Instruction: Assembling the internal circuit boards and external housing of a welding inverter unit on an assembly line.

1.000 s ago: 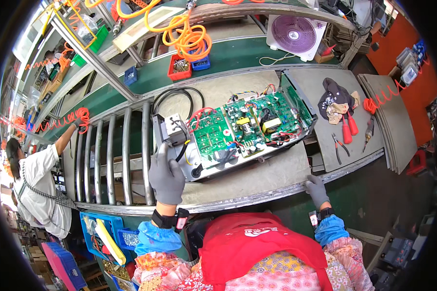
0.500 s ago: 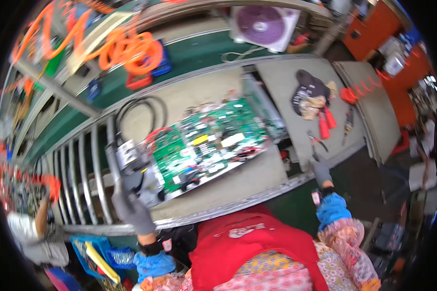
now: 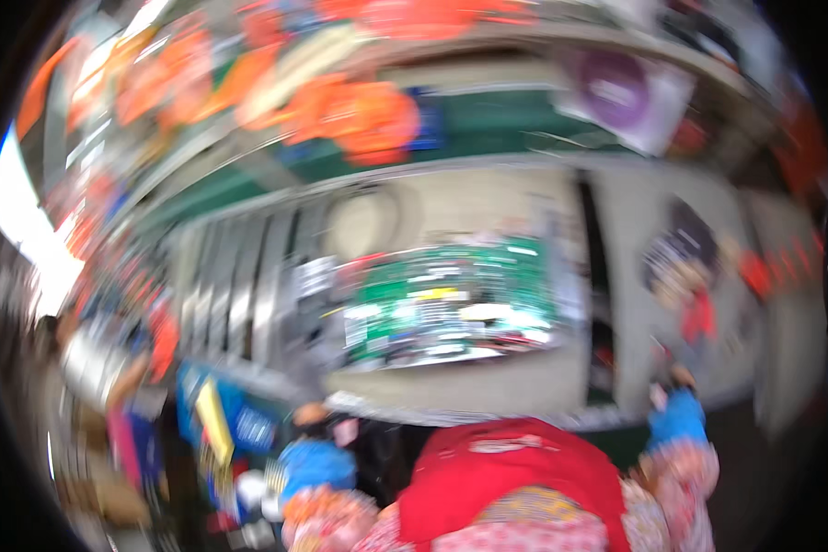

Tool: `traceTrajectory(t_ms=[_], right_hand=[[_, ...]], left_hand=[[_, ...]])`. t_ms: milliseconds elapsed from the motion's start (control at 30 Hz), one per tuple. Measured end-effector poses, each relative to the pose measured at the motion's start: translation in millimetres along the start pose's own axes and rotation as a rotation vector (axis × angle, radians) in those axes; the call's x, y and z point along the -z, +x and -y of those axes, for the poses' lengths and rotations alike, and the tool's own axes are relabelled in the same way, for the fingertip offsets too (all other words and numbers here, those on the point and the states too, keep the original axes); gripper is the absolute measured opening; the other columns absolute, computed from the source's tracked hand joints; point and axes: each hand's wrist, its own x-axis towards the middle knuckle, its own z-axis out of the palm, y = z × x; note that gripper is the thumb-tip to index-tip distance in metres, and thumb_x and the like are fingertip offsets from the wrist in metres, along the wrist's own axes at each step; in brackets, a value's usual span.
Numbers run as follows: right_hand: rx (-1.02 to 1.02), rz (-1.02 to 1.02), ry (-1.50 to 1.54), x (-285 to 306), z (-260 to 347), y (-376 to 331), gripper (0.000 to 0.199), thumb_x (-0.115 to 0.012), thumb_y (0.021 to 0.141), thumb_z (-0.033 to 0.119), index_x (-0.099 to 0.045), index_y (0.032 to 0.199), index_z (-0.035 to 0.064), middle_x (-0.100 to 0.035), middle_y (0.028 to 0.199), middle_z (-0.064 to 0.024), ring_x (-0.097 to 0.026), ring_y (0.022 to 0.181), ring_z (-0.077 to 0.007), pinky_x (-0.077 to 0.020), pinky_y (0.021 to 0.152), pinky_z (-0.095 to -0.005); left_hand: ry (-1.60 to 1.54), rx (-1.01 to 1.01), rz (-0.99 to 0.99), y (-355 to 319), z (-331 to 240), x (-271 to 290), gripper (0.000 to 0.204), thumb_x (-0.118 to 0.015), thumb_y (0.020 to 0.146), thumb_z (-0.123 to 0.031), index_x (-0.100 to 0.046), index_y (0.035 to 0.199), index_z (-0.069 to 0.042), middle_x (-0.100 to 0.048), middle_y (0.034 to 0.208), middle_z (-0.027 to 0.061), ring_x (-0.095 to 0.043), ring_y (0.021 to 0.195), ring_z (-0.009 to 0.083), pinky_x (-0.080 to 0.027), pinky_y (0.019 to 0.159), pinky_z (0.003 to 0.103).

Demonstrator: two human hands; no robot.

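Note:
A metal-framed unit with a green circuit board (image 3: 451,299) on it lies in the middle of the workbench. My left hand (image 3: 305,368), in a grey glove, is at the unit's near left corner; motion smears its fingers. On the right, my right hand (image 3: 675,357), also gloved in grey, reaches over the bench's near edge beside small hand tools. Its fingers are blurred too, so whether it touches a tool cannot be made out. Red handles (image 3: 698,317) lie just beyond it, below a dark cap (image 3: 688,241) with a pale cloth.
Metal rollers (image 3: 235,285) form the bench's left part, and a black cable loop (image 3: 377,216) lies behind the unit. A dark gap (image 3: 600,294) splits the bench top. Orange coiled hoses (image 3: 368,120) hang at the back. A blue bin (image 3: 248,425) stands lower left, near another person (image 3: 97,368).
The view has swung, shifting the whole scene rightward and blurring it. My right hand has reached further over the bench, toward the tools. My left hand stays by the unit's left corner.

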Motion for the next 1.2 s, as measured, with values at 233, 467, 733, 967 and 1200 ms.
traceTrajectory(t_ms=[233, 467, 733, 967, 1200], right_hand=[[0.311, 0.19, 0.799, -97, 261, -5, 0.038, -0.058, 0.088, 0.015, -0.057, 0.122, -0.0019, -0.063, 0.108, -0.0165, -0.061, 0.097, -0.0245, -0.0486, 0.085, -0.0354], [0.168, 0.174, 1.062, 4, 206, 7, 0.038, -0.057, 0.089, 0.015, -0.056, 0.123, -0.002, -0.063, 0.11, -0.0152, -0.06, 0.099, -0.0224, -0.048, 0.086, -0.0341], [-0.027, 0.107, 1.332, 145, 150, 14, 0.038, -0.057, 0.091, 0.016, -0.054, 0.125, -0.0022, -0.062, 0.112, -0.0138, -0.059, 0.1, -0.02, -0.0473, 0.087, -0.0325], [-0.234, 0.068, 1.552, 229, 134, -4, 0.039, -0.056, 0.093, 0.016, -0.053, 0.127, -0.0024, -0.061, 0.114, -0.0126, -0.058, 0.101, -0.0179, -0.0468, 0.088, -0.0312], [-0.018, -0.18, 0.757, 222, 184, -2, 0.034, -0.052, 0.098, 0.025, -0.056, 0.121, 0.0004, -0.06, 0.108, -0.007, -0.058, 0.084, -0.0185, -0.0487, 0.077, -0.032]], left_hand=[[-0.22, 0.061, -0.121, 11, -71, -5, 0.041, -0.053, 0.08, -0.001, -0.062, 0.121, -0.003, -0.067, 0.111, 0.0176, -0.066, 0.101, 0.0307, -0.051, 0.089, 0.037], [-0.205, 0.085, -0.141, 11, -65, 1, 0.04, -0.054, 0.078, -0.001, -0.063, 0.117, -0.003, -0.065, 0.104, 0.0193, -0.066, 0.094, 0.0321, -0.052, 0.082, 0.037], [-0.263, 0.095, -0.131, 13, -70, 0, 0.039, -0.056, 0.079, -0.003, -0.062, 0.118, -0.003, -0.066, 0.102, 0.0182, -0.066, 0.089, 0.0307, -0.051, 0.078, 0.037], [-0.292, 0.09, -0.01, 2, -73, 6, 0.044, -0.056, 0.079, -0.001, -0.06, 0.123, -0.003, -0.065, 0.111, 0.0194, -0.065, 0.102, 0.0328, -0.051, 0.089, 0.037], [-0.408, 0.012, 0.072, -6, -31, 8, 0.061, -0.051, 0.08, 0.011, -0.043, 0.14, 0.001, -0.05, 0.134, 0.0139, -0.052, 0.123, 0.0265, -0.04, 0.107, 0.037]])
